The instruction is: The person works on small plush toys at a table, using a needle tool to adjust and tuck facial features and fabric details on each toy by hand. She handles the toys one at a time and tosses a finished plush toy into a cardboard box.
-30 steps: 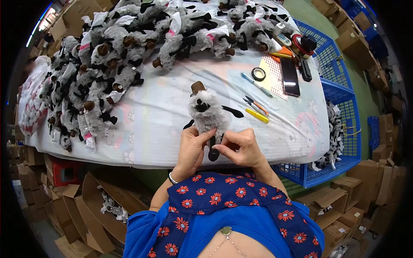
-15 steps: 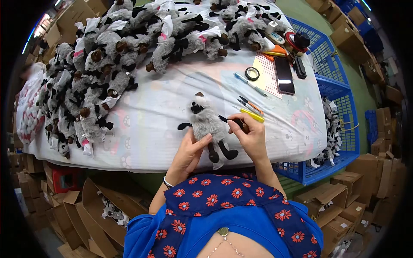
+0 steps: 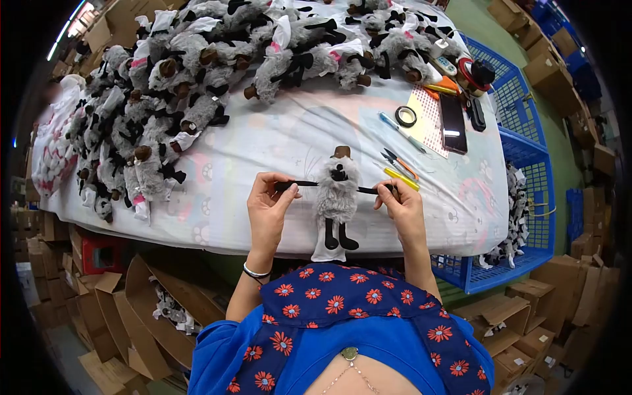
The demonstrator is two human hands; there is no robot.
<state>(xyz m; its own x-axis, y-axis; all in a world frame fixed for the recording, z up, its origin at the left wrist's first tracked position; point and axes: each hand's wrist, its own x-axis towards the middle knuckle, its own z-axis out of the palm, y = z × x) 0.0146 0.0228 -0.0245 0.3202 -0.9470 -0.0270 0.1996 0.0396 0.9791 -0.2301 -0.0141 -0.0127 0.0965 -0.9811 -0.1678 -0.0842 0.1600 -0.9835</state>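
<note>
A grey plush toy [image 3: 337,197] with black limbs and a brown piece on its head is stretched out at the table's near side, its black legs pointing toward me. My left hand [image 3: 270,201] is closed in a pinch on the toy's black arm on the left. On the other side, my right hand [image 3: 403,209] pinches the end of the opposite black arm. Both arms are pulled out straight sideways. White fabric [image 3: 324,252] shows beneath the legs at the table edge.
A large heap of similar plush toys [image 3: 158,118] covers the table's back and left. To the right lie snips [image 3: 403,164], a yellow tool [image 3: 400,178], black tape [image 3: 405,116], a pen [image 3: 395,124] and a phone [image 3: 453,125]. Blue crates [image 3: 487,280] and cardboard boxes [image 3: 112,322] stand around.
My left hand has gone from the toy's body to its left-side arm. The toy now lies straighter, with both arms drawn out. The camera view has shifted slightly.
</note>
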